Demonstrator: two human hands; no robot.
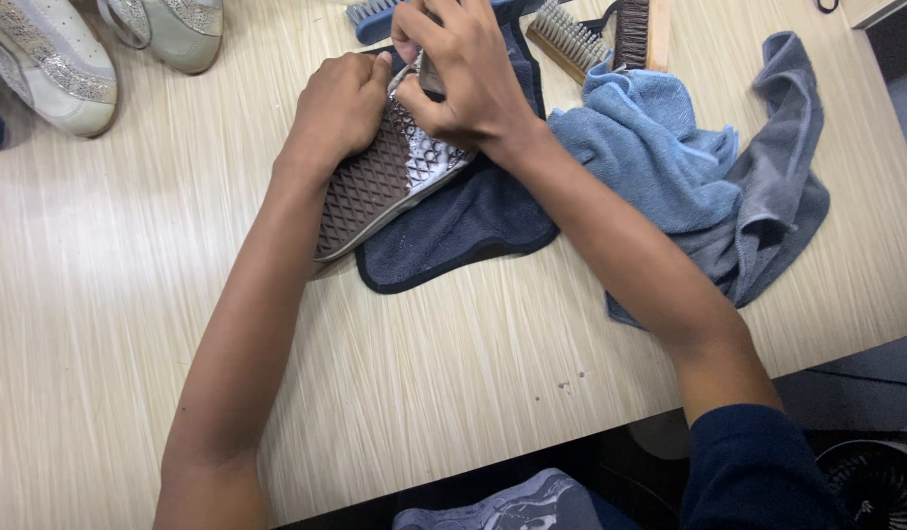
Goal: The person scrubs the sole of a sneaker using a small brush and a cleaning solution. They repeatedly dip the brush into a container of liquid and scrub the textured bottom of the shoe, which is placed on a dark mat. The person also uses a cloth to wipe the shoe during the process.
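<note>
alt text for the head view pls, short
Both hands work on a shoe turned sole-up on a dark blue cloth: the left hand steadies it while the right hand presses a small tool to the foam-covered sole. Light blue and grey towels, brushes and two pale shoes lie on the wooden table.

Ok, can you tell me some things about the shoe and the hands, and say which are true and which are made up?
1. The shoe is turned sole up. True.
2. The left hand lies flat on the bare table. False: it presses on the shoe's sole.
3. The shoe lies partly on a dark blue cloth. True.
4. The right hand is holding a wooden brush. False: the wooden brushes lie untouched behind it.
5. A pair of pale shoes sits at the table's far left. True.
</note>
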